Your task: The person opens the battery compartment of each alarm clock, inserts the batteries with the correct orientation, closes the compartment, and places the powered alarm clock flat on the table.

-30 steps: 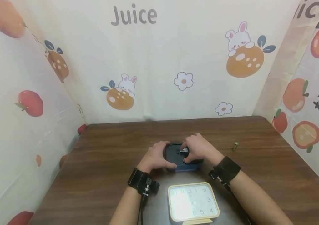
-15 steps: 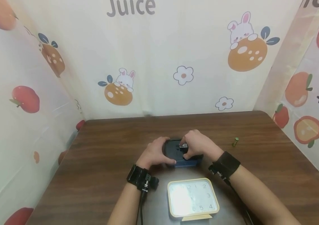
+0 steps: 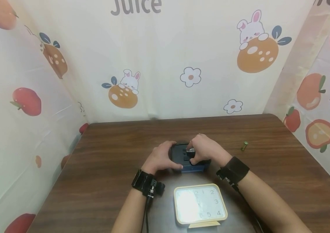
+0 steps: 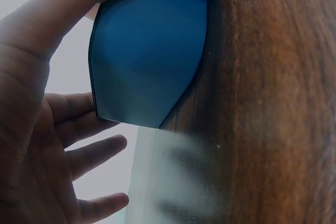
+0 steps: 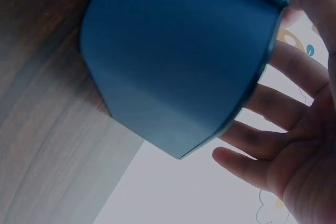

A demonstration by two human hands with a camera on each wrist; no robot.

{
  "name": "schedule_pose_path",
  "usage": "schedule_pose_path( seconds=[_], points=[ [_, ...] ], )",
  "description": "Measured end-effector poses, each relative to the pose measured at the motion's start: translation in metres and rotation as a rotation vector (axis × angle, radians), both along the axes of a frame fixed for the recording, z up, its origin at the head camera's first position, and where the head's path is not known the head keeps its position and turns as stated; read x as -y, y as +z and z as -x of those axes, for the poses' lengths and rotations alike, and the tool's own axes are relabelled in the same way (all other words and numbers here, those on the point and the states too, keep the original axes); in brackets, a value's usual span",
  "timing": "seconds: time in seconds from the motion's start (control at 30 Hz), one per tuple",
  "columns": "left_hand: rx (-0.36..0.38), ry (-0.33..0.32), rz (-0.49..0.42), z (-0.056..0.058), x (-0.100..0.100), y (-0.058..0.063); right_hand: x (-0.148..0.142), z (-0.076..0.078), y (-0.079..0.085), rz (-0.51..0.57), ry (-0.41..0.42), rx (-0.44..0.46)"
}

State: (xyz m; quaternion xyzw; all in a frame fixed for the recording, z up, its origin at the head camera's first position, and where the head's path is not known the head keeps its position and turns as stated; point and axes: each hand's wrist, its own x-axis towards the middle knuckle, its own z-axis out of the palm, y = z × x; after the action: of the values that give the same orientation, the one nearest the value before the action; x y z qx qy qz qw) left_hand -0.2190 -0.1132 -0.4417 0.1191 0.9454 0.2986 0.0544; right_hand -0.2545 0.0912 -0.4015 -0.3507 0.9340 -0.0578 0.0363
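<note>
A blue clock (image 3: 179, 156) lies on the brown table with its black back facing up. My left hand (image 3: 159, 158) grips its left side, thumb at the near edge and fingers at the far edge. Over the middle of the back, my right hand (image 3: 206, 150) holds thumb and index finger around a small raised part. A small white-silver patch (image 3: 190, 150) shows beside that index finger; what it is cannot be made out. In the left wrist view the blue side (image 4: 149, 51) is near the thumb, and the right wrist view shows the opposite side (image 5: 173, 61).
Nearer the person, a yellow-rimmed clock (image 3: 203, 205) lies face up with glare on its glass. A small green battery (image 3: 244, 146) is on the table (image 3: 118, 155) at the right. Printed curtains (image 3: 159, 58) enclose the back and sides.
The head view has tilted down slightly, so everything sits a little higher in it. Both hands stay on the blue clock, with only slight movement of the right fingers.
</note>
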Motion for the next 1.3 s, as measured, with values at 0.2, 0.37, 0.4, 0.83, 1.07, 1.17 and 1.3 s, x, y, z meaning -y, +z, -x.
schedule_pose_path(
  seconds=[0.2,0.37,0.4,0.83,1.07,1.17,1.3],
  points=[
    [0.012,0.001,-0.002,0.001,-0.002,-0.002,-0.007,-0.008,-0.008,0.039,-0.045,0.035],
    [0.034,-0.010,0.001,-0.001,-0.006,-0.008,-0.017,-0.017,-0.018,0.122,-0.061,0.062],
    [0.035,-0.011,-0.001,-0.001,-0.006,-0.009,-0.018,-0.018,-0.020,0.132,-0.065,0.057],
    [0.015,0.015,-0.003,-0.001,-0.001,-0.004,-0.020,-0.012,-0.023,0.195,0.086,-0.164],
    [0.017,0.023,-0.006,-0.001,-0.002,-0.005,-0.022,-0.016,-0.022,0.145,0.146,-0.227],
    [0.017,0.015,-0.008,0.000,-0.002,-0.003,-0.023,-0.017,-0.021,0.147,0.163,-0.242],
    [0.023,0.007,0.002,0.000,-0.002,-0.002,-0.023,-0.018,-0.021,0.150,0.177,-0.253]
  ],
)
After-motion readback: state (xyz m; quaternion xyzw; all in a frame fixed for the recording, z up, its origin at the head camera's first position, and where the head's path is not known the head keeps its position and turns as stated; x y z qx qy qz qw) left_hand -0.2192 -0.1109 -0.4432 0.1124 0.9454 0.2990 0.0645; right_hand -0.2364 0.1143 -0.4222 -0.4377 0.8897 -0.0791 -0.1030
